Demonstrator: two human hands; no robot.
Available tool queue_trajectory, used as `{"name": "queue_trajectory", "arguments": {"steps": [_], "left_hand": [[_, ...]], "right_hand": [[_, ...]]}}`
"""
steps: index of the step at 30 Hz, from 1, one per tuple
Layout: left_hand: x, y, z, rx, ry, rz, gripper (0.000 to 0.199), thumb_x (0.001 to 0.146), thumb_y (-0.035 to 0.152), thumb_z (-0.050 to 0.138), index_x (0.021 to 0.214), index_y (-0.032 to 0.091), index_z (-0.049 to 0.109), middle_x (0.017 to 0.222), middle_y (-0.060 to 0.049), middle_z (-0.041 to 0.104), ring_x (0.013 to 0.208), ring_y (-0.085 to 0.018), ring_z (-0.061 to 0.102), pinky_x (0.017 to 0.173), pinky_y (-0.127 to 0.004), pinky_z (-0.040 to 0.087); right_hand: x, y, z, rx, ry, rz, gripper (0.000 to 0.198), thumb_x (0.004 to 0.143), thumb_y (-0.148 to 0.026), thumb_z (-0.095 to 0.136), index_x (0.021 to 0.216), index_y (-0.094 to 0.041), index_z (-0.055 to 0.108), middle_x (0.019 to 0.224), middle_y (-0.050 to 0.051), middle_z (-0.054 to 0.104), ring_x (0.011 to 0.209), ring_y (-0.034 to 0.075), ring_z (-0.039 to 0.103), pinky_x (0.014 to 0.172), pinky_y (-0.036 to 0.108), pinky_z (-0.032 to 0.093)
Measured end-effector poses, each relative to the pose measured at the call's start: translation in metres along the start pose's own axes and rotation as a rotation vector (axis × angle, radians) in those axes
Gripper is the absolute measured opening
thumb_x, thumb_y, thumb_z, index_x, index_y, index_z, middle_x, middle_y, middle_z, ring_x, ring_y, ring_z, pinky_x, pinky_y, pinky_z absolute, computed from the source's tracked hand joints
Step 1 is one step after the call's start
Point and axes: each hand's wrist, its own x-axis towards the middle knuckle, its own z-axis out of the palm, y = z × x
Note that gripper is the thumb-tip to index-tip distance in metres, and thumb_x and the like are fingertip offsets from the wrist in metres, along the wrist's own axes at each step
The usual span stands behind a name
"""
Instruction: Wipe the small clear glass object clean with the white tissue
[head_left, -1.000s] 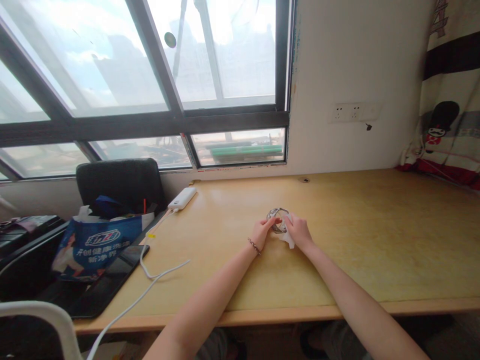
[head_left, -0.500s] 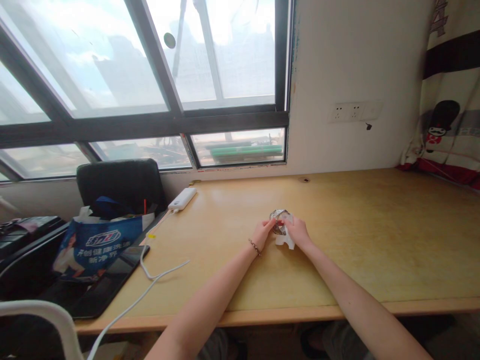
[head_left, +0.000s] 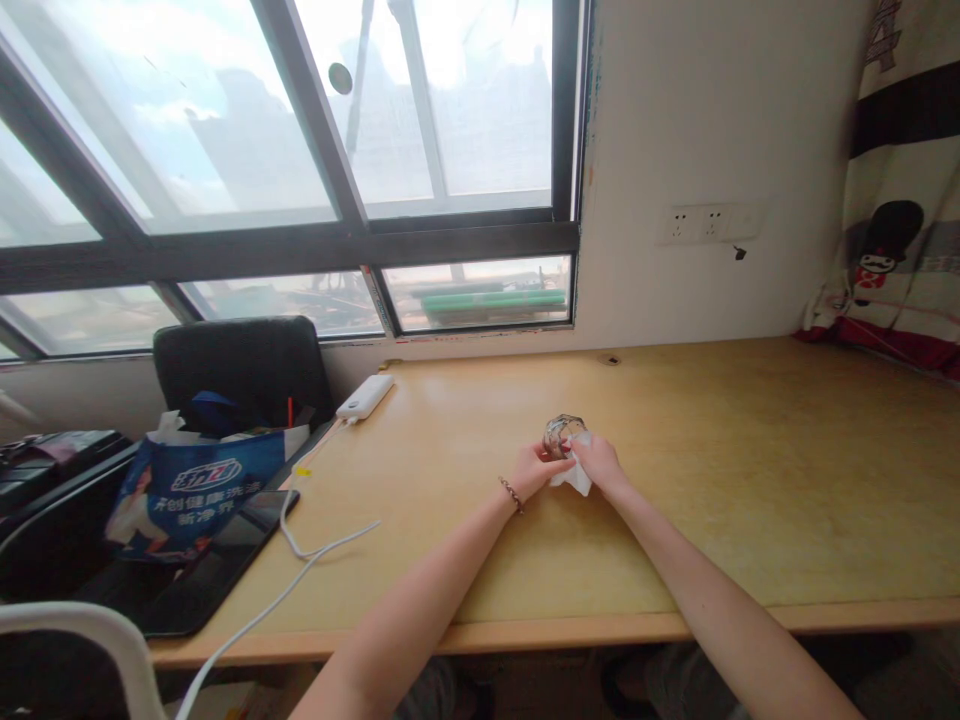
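Observation:
Above the middle of the wooden table [head_left: 450,530], a small round, shiny, faceted cup-like piece [head_left: 559,430] is between my hands; whether it is glass or metal I cannot tell. My left hand [head_left: 534,472], a beaded bracelet at its wrist, is closed around the near left side of this piece. In my right hand [head_left: 600,465] a crumpled white tissue [head_left: 574,478] is pinched, pressed against the piece's right side and partly inside it. Part of the tissue hangs down below the fingers, which hide the lower part of the piece.
A white power bank [head_left: 365,398] with a white cable [head_left: 315,555] lies along the table's left side. Left of it are a dark tablet-like panel [head_left: 225,570], a blue bag [head_left: 202,490] and a black chair [head_left: 240,370]. A window and wall sockets [head_left: 697,224] are behind.
The round piece has turned and tipped, showing more of its faceted side. The left thumb has shifted down, and the tissue is more bunched under my right fingers.

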Motion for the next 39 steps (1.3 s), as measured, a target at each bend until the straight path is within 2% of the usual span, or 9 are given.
{"name": "queue_trajectory", "arguments": {"steps": [5,11,13,16,19,21,31,35,39], "left_hand": [[0.001,0.002,-0.003,0.051,0.073,-0.019,0.033,0.053,0.028,0.072,0.080,0.010,0.064,0.075,-0.006,0.066,0.070,-0.016,0.059,0.071,-0.029,0.046],[0.006,-0.003,-0.009,-0.074,0.163,-0.085,0.033,0.062,0.044,0.058,0.060,0.011,0.060,0.056,-0.004,0.059,0.054,-0.013,0.054,0.054,-0.025,0.044],[0.007,-0.004,-0.010,-0.134,0.223,-0.097,0.036,0.062,0.048,0.056,0.058,0.012,0.058,0.053,-0.002,0.057,0.051,-0.013,0.052,0.050,-0.024,0.042],[0.008,-0.003,-0.009,-0.195,0.272,-0.086,0.039,0.061,0.052,0.055,0.057,0.013,0.054,0.050,0.000,0.053,0.047,-0.010,0.049,0.048,-0.022,0.039],[0.008,-0.003,-0.009,-0.203,0.252,-0.070,0.046,0.064,0.058,0.051,0.056,0.013,0.053,0.047,0.001,0.051,0.044,-0.009,0.045,0.048,-0.022,0.036],[0.008,-0.004,-0.008,-0.174,0.228,-0.065,0.050,0.064,0.062,0.048,0.057,0.013,0.054,0.047,0.000,0.051,0.045,-0.009,0.046,0.049,-0.022,0.036],[0.007,-0.005,-0.007,-0.051,0.122,0.010,0.062,0.069,0.066,0.040,0.087,0.011,0.060,0.080,-0.009,0.062,0.067,-0.016,0.057,0.057,-0.025,0.044],[0.001,-0.002,-0.004,0.084,-0.005,0.101,0.049,0.070,0.050,0.054,0.103,0.013,0.056,0.090,-0.008,0.061,0.077,-0.016,0.057,0.065,-0.025,0.046],[-0.001,-0.001,-0.002,0.086,-0.051,0.147,0.052,0.062,0.036,0.067,0.108,0.015,0.052,0.095,-0.007,0.061,0.083,-0.017,0.057,0.074,-0.028,0.046]], "right_hand": [[-0.003,-0.003,-0.009,-0.304,0.124,-0.127,0.029,0.081,-0.031,0.037,0.073,-0.013,0.059,0.065,0.009,0.062,0.058,0.015,0.054,0.051,0.022,0.031],[-0.006,-0.009,-0.015,-0.281,0.185,-0.270,0.031,0.081,-0.034,0.037,0.066,-0.016,0.056,0.053,0.003,0.056,0.049,0.012,0.045,0.049,0.023,0.025],[-0.004,-0.010,-0.016,-0.193,0.145,-0.246,0.033,0.079,-0.038,0.040,0.062,-0.015,0.056,0.052,0.002,0.054,0.050,0.011,0.044,0.049,0.022,0.026],[-0.002,-0.008,-0.013,-0.032,-0.051,-0.158,0.033,0.073,-0.042,0.047,0.061,-0.014,0.059,0.054,0.001,0.056,0.051,0.010,0.046,0.047,0.020,0.028],[-0.001,-0.004,-0.007,0.052,-0.229,-0.070,0.030,0.069,-0.040,0.051,0.061,-0.012,0.061,0.054,0.000,0.056,0.050,0.010,0.047,0.045,0.019,0.029],[-0.001,-0.002,-0.004,0.034,-0.252,-0.025,0.027,0.067,-0.035,0.051,0.060,-0.012,0.061,0.053,0.001,0.056,0.050,0.011,0.048,0.045,0.019,0.029],[0.000,-0.001,-0.001,-0.043,-0.087,0.065,0.035,0.076,-0.033,0.041,0.063,-0.011,0.064,0.061,0.007,0.062,0.059,0.014,0.055,0.050,0.020,0.034],[0.000,-0.003,-0.002,-0.038,-0.049,0.123,0.039,0.079,-0.035,0.037,0.066,-0.011,0.065,0.062,0.009,0.063,0.059,0.016,0.056,0.050,0.021,0.034],[0.000,-0.005,-0.003,-0.023,-0.050,0.133,0.043,0.081,-0.036,0.034,0.067,-0.011,0.066,0.062,0.009,0.064,0.060,0.016,0.057,0.048,0.021,0.034]]}}
